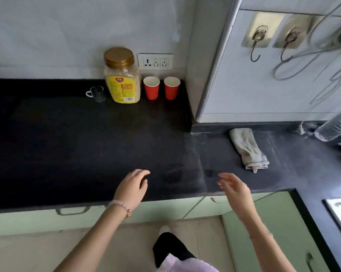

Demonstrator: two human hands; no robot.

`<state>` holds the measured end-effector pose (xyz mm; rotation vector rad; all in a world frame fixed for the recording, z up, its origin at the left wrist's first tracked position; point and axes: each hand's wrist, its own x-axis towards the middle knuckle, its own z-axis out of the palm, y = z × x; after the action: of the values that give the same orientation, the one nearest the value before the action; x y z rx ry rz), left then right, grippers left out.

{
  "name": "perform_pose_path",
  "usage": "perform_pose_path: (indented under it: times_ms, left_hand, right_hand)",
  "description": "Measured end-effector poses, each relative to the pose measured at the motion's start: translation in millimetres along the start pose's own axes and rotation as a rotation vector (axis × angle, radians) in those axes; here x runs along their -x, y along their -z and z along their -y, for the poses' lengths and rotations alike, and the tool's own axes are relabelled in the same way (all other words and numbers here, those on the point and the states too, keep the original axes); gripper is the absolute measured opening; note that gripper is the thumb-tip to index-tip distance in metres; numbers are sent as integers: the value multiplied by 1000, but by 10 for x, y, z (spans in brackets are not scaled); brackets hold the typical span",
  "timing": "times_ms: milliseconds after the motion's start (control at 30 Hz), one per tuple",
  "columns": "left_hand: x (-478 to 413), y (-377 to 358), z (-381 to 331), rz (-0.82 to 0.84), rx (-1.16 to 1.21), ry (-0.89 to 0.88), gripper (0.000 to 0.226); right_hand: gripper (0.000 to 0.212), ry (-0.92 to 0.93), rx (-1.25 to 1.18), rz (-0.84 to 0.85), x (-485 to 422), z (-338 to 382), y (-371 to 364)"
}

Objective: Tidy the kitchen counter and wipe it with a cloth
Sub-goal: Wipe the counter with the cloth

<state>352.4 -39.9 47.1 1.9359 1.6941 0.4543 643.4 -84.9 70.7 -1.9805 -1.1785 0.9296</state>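
A grey folded cloth [248, 150] lies on the black counter [87, 146], to the right near the wall corner. At the back stand a jar with a gold lid and yellow label [122, 77], two red paper cups [151, 88] [171, 88] and a small glass mug [97, 93]. My left hand [132, 186] hovers over the counter's front edge, fingers loosely curled, holding nothing. My right hand [234, 188] is beside it, fingers apart and empty, left of and nearer than the cloth.
A clear plastic bottle [334, 127] lies at the far right by the wall. Two metal hooks [259, 43] and loose cables hang on the right wall. A wall socket [155, 61] sits behind the cups. Green drawers [71, 213] run below; a white hob edge [340, 211] shows at right.
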Motion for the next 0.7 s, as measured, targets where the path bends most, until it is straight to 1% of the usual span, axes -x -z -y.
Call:
perform_pose_path:
  times_ms: [67,133,233,300,433,500,533,600,700]
  left_hand:
    - [-371,-78,8,54,-140,-42,40]
    - [-643,-163,64,99,-267,-53,48]
    - [-848,-253,192,124,-419,-65,48]
    - [-869,-268,243,104,-458,-98,48]
    - [-887,-242,331,120,-503,-165,58]
    - [-899,-210,353,130,-505,-190,69]
    - [-903,-196,364,131,-509,-198,72]
    - [-909,-162,387,158,-505,-196,72]
    - [-931,-146,417,167,-498,-214,60]
  right_hand:
    - [23,15,60,-93,-284,36,110]
    - [27,21,139,-160,-535,49,196]
    - [33,71,286,-221,-839,38,323]
    - [34,68,363,-239,-999,48,391]
    - [37,68,503,-251,-1303,-33,444]
    - [38,78,578,-237,-1432,-98,469]
    - [39,49,592,-217,-1478,-122,484]
    - [42,-43,617,-161,-1538,-169,505]
    - [45,-66,706,-118,-1569,-245,487]
